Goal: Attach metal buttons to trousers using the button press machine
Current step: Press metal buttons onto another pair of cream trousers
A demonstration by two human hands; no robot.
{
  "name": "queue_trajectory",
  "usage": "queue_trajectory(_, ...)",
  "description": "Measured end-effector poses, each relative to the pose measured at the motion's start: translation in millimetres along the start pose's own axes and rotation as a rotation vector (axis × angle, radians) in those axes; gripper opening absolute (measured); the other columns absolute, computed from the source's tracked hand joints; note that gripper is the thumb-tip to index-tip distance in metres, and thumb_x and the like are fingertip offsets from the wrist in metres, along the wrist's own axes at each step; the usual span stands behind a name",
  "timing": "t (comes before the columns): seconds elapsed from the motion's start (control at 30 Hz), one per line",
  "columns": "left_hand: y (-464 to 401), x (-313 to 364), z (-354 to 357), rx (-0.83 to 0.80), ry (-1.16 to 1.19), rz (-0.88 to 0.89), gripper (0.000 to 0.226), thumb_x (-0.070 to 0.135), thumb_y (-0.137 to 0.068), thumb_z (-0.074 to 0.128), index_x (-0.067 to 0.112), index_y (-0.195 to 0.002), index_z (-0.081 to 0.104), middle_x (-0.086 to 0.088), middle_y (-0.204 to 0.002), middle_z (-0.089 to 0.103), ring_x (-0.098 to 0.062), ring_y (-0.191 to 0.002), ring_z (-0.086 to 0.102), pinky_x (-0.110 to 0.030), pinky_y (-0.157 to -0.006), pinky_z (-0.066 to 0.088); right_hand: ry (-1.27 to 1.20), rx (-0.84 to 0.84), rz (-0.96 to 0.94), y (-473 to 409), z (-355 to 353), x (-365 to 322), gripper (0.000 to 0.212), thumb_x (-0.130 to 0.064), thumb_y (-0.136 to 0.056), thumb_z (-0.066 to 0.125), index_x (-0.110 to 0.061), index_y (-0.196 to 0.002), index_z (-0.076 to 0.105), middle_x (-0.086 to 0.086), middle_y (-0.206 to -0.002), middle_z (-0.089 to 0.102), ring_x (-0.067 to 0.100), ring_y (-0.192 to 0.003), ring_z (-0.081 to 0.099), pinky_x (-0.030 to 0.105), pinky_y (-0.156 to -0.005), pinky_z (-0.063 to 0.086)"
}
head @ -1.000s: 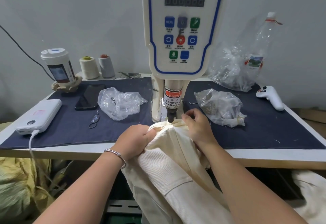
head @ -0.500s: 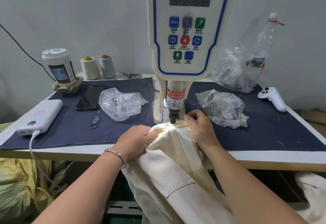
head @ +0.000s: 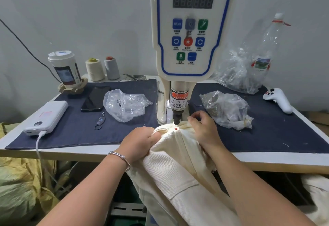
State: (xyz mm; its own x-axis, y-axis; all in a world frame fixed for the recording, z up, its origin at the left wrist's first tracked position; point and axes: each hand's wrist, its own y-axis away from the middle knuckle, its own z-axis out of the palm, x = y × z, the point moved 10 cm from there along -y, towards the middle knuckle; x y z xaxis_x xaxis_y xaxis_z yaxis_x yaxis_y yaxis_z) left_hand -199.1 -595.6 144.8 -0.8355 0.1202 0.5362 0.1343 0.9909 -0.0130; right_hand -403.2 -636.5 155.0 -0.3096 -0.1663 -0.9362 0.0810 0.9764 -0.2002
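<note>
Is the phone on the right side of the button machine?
No, the phone lies left of the servo button machine, between the power bank and a plastic bag.

At the centre of the frame the press head [head: 176, 119] has lifted off the trousers [head: 178, 163], uncovering a red dot [head: 175, 128] on the waistband.

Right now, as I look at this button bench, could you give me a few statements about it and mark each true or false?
1. Both hands, left hand and right hand, grip the cream trousers. True.
2. The machine's display shows lit numbers. False: it is dark.
3. A red dot sits on the fabric under the punch. True.
4. The phone lies right of the machine. False: left.
</note>
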Motion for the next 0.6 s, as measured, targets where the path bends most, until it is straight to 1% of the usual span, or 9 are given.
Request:
queue_trajectory(0.1,3,3,-3,0.006,0.046,-0.013,0.046,0.034,-0.1,0.047,0.015,-0.059,0.034,-0.001,-0.063,0.041,-0.017,-0.061,0.035,-0.035,-0.06,0.028,0.014,-0.011,0.024,2,-1,-6,0.005,-0.015,-0.091,0.059,-0.015,-0.086,0.06,-0.002,-0.082,0.061,0.005,-0.073,0.054,0.006,-0.059,0.04)
queue_trajectory(0.17,6,5,-14,0.049,0.125,-0.027,0.044,0.031,-0.098,0.051,0.015,-0.06,0.035,-0.001,-0.062,0.039,-0.016,-0.059,0.033,-0.034,-0.058,0.027,0.009,-0.024,0.043,3,-3,-18,0.008,-0.014,-0.091,0.059,-0.009,-0.085,0.061,0.0,-0.08,0.06,0.007,-0.07,0.052,0.008,-0.056,0.039)
queue_trajectory(0.23,9,7,-28,0.084,0.267,-0.071,0.041,0.033,-0.093,0.055,0.015,-0.06,0.04,-0.001,-0.06,0.039,-0.014,-0.058,0.034,-0.032,-0.057,0.028,0.025,-0.046,0.057,0,-5,-37,0.02,-0.014,-0.09,0.055,-0.004,-0.073,0.056,0.0,-0.069,0.054,0.009,-0.061,0.046,0.009,-0.048,0.035)
queue_trajectory(0.3,14,4,-31,0.0,0.355,-0.159,0.038,0.038,-0.087,0.058,0.019,-0.054,0.051,0.004,-0.056,0.048,-0.01,-0.053,0.041,-0.024,-0.054,0.034,0.091,-0.097,0.168,0,-6,-46,0.027,-0.019,-0.089,0.055,-0.014,-0.063,0.051,-0.004,-0.061,0.051,0.01,-0.058,0.046,0.012,-0.045,0.035)
queue_trajectory(0.37,26,-1,-21,-0.17,0.389,-0.281,0.035,0.048,-0.078,0.063,0.02,-0.058,0.069,0.011,-0.061,0.065,-0.005,-0.053,0.055,-0.02,-0.057,0.043,0.091,-0.166,0.375,13,-7,-37,0.022,-0.024,-0.087,0.063,-0.016,-0.067,0.059,-0.003,-0.065,0.06,0.012,-0.062,0.056,0.02,-0.05,0.042)
queue_trajectory(0.43,39,-1,-11,-0.29,0.443,-0.341,0.046,0.056,-0.065,0.068,0.013,-0.075,0.078,-0.002,-0.078,0.076,-0.012,-0.067,0.067,-0.027,-0.069,0.052,0.082,-0.253,0.499,31,-8,-28,0.015,-0.022,-0.084,0.07,-0.008,-0.08,0.067,0.007,-0.078,0.07,0.018,-0.07,0.065,0.025,-0.059,0.05)
queue_trajectory(0.47,45,1,-9,-0.315,0.463,-0.34,0.049,0.055,-0.061,0.069,0.011,-0.08,0.079,-0.006,-0.082,0.077,-0.014,-0.069,0.067,-0.027,-0.07,0.052,0.068,-0.294,0.534,40,-8,-25,0.019,-0.021,-0.085,0.07,-0.002,-0.089,0.07,0.013,-0.088,0.072,0.023,-0.077,0.067,0.031,-0.068,0.054)
queue_trajectory(0.53,54,10,-6,-0.347,0.539,-0.297,0.039,0.049,-0.06,0.072,0.014,-0.074,0.079,-0.005,-0.077,0.075,-0.011,-0.065,0.066,-0.019,-0.06,0.05,-0.053,-0.387,0.561,57,-7,-27,0.027,-0.017,-0.087,0.07,0.004,-0.103,0.07,0.021,-0.101,0.072,0.028,-0.085,0.068,0.038,-0.081,0.055)
queue_trajectory(0.6,64,24,-2,-0.417,0.705,-0.247,0.035,0.043,-0.062,0.077,0.012,-0.077,0.08,-0.007,-0.082,0.075,-0.014,-0.07,0.068,-0.02,-0.061,0.051,-0.246,-0.482,0.531,66,-8,-38,0.032,-0.019,-0.083,0.072,0.003,-0.106,0.072,0.023,-0.106,0.07,0.028,-0.088,0.069,0.037,-0.081,0.056)
